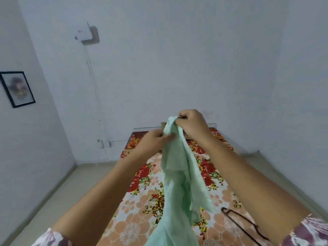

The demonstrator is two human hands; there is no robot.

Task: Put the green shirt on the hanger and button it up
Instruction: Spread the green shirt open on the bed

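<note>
Both my hands, left (pixel 156 139) and right (pixel 190 123), pinch the shirt (pixel 179 174) top; hanger (pixel 243 226) lies at 4 o'clock, nearer my right

Both hands, left hand (pixel 154 141) and right hand (pixel 190 125), pinch the green shirt (pixel 179 174) aloft over the floral bed (pixel 142 201) (hanger (pixel 243 226) lying near right).

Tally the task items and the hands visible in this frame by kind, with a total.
Green shirt: 1, held up over the bed by both hands
Dark hanger: 1, lying on the floral bedsheet
Hands: 2, left hand and right hand, both gripping the shirt's top
Total: 4
</note>
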